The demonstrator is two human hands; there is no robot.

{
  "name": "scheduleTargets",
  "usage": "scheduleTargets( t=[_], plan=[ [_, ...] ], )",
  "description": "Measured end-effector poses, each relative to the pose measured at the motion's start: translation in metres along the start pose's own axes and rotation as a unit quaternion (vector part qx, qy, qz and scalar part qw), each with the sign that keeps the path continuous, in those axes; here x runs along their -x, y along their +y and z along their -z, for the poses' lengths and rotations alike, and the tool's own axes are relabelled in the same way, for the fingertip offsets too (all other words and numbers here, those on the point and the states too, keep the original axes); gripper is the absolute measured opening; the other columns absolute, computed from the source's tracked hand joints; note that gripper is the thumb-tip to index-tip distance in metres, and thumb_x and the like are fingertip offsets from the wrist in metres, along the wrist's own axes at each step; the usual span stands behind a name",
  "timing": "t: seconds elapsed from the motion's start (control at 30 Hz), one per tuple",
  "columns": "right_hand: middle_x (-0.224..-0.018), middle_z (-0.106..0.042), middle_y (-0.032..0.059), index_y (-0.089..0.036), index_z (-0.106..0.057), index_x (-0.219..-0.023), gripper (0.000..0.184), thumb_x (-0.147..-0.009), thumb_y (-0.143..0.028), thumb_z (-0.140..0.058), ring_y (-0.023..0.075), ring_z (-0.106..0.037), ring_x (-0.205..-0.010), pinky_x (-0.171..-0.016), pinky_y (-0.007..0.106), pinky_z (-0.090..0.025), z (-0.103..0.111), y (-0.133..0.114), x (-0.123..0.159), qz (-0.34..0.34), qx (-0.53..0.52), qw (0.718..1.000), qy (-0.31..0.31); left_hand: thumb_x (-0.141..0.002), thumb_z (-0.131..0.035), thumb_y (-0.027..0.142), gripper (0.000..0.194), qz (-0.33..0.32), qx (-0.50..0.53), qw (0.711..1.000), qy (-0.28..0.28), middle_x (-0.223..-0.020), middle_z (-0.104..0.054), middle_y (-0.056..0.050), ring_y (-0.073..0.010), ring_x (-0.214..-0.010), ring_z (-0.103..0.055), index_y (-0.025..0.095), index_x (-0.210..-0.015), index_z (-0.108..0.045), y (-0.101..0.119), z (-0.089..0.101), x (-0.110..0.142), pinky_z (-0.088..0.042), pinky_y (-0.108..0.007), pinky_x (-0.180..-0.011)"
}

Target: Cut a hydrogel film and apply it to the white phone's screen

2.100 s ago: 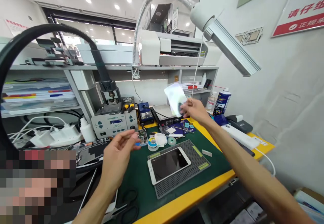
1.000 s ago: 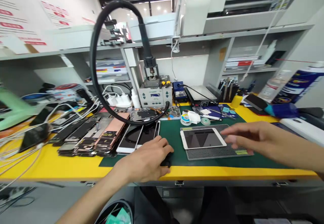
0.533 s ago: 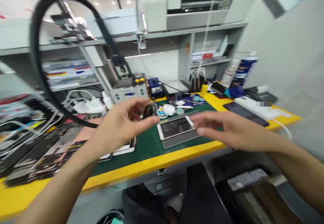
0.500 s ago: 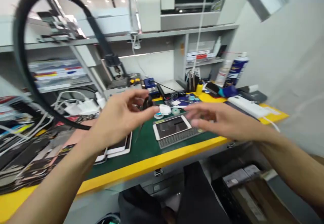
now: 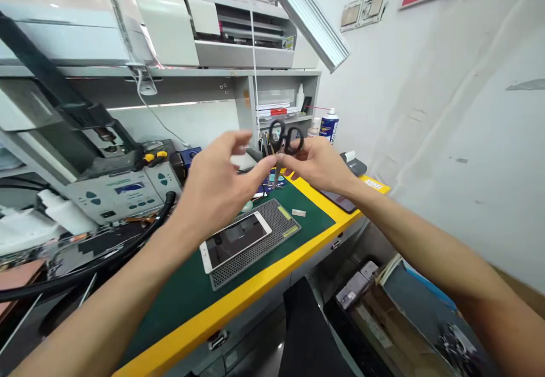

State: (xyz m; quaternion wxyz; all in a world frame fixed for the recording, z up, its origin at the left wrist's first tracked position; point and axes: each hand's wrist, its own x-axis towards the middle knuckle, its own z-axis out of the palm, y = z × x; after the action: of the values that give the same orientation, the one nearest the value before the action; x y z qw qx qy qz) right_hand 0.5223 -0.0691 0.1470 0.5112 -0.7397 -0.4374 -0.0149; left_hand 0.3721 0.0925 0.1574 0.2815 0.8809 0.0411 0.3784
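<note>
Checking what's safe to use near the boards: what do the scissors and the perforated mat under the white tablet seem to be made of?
The scissors seem to have matte black plastic finger loops, going by their smooth moulded look, and steel blades with a grey metal tone. The perforated mat looks like matte grey silicone rubber, though the look alone can't confirm it.

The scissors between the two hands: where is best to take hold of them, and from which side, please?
Probably the black finger loops, coming from above: they stand upward, above the right hand, while the narrow blades point down toward the green mat.
</note>
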Motion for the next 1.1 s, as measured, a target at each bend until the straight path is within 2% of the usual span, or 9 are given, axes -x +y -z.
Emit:
scheduleTargets(
  t=[0.03,0.07,0.13,0.23,0.33,0.47,0.77,0.93,1.1],
  plan=[
    [-0.074,-0.07,0.002,-0.018,-0.07,-0.083,0.017,-0.093,-0.032,-0.071,0.0185,-0.07,-0.07,-0.062,0.027,-0.056,0.008,0.009,-0.006,-0.004,0.008,1.0,0.026,-0.082,-0.075,0.058,0.055,0.019,-0.026,0.999,-0.039,-0.113,-0.076,-0.013,-0.0354,-0.101,-0.073,0.021,-0.123,-0.072,-0.013,0.008,0.01,-0.059,-0.047,-0.086],
    [-0.075,-0.071,0.0031,-0.017,-0.07,-0.086,0.018,-0.094,-0.033,-0.07,0.0187,-0.071,-0.07,-0.059,0.026,-0.055,0.016,0.019,-0.014,-0.018,0.016,0.998,0.061,-0.079,-0.076,0.062,0.056,0.038,-0.041,0.993,-0.106,-0.11,-0.078,-0.012,-0.0367,-0.097,-0.075,0.022,-0.119,-0.075,-0.028,0.016,0.021,-0.061,-0.047,-0.082],
    [-0.082,-0.072,0.0058,-0.015,-0.07,-0.095,0.016,-0.097,-0.03,-0.067,0.0202,-0.073,-0.075,-0.055,0.024,-0.055,0.029,0.037,-0.035,-0.061,0.021,0.991,0.114,-0.075,-0.077,0.064,0.068,0.09,-0.074,0.96,-0.254,-0.12,-0.077,-0.011,-0.0395,-0.104,-0.074,0.028,-0.132,-0.071,-0.06,0.026,0.047,-0.062,-0.047,-0.082],
    [-0.09,-0.073,0.0087,-0.01,-0.069,-0.101,0.012,-0.099,-0.021,-0.066,0.0184,-0.073,-0.072,-0.056,0.025,-0.057,0.036,0.057,-0.074,-0.099,0.032,0.989,0.109,-0.073,-0.078,0.063,0.087,0.106,-0.111,0.928,-0.34,-0.149,-0.061,-0.014,-0.0416,-0.131,-0.061,0.025,-0.149,-0.058,-0.096,0.026,0.082,-0.05,-0.053,-0.109],
    [-0.105,-0.072,0.0075,-0.013,-0.068,-0.115,0.021,-0.101,-0.029,-0.067,0.0182,-0.072,-0.082,-0.069,0.032,-0.062,0.026,0.067,-0.11,-0.122,0.059,0.986,0.097,-0.071,-0.08,0.057,0.092,0.11,-0.117,0.922,-0.352,-0.159,-0.051,-0.014,-0.0401,-0.142,-0.051,0.025,-0.154,-0.051,-0.111,0.017,0.102,-0.04,-0.054,-0.119],
    [-0.126,-0.067,0.0099,-0.016,-0.064,-0.129,0.033,-0.102,-0.036,-0.066,0.0247,-0.07,-0.104,-0.087,0.044,-0.061,0.003,0.07,-0.146,-0.147,0.112,0.978,0.101,-0.074,-0.075,0.056,0.091,0.11,-0.125,0.924,-0.343,-0.161,-0.048,-0.013,-0.0388,-0.146,-0.046,0.027,-0.156,-0.047,-0.112,0.013,0.106,-0.035,-0.055,-0.122],
    [-0.133,-0.064,0.0119,-0.017,-0.063,-0.131,0.035,-0.101,-0.034,-0.067,0.0266,-0.068,-0.111,-0.093,0.047,-0.059,-0.034,0.082,-0.187,-0.201,0.217,0.952,0.076,-0.076,-0.07,0.052,0.09,0.117,-0.151,0.909,-0.371,-0.16,-0.048,-0.015,-0.0383,-0.147,-0.045,0.02,-0.156,-0.047,-0.104,0.015,0.099,-0.034,-0.056,-0.123],
    [-0.13,-0.065,0.0125,-0.014,-0.063,-0.131,0.037,-0.1,-0.034,-0.068,0.0267,-0.069,-0.109,-0.091,0.046,-0.06,-0.031,0.087,-0.197,-0.224,0.225,0.948,0.017,-0.076,-0.072,0.056,0.089,0.094,-0.146,0.916,-0.361,-0.159,-0.049,-0.016,-0.0386,-0.145,-0.046,0.02,-0.155,-0.049,-0.111,0.015,0.104,-0.035,-0.057,-0.122],
    [-0.129,-0.066,0.0109,-0.015,-0.064,-0.13,0.035,-0.101,-0.035,-0.067,0.0262,-0.069,-0.107,-0.089,0.045,-0.06,-0.011,0.085,-0.181,-0.221,0.229,0.948,-0.027,-0.085,-0.064,0.064,0.083,0.068,-0.141,0.926,-0.343,-0.158,-0.051,-0.013,-0.0369,-0.143,-0.049,0.022,-0.154,-0.048,-0.124,0.016,0.113,-0.039,-0.054,-0.12]
  ],
)
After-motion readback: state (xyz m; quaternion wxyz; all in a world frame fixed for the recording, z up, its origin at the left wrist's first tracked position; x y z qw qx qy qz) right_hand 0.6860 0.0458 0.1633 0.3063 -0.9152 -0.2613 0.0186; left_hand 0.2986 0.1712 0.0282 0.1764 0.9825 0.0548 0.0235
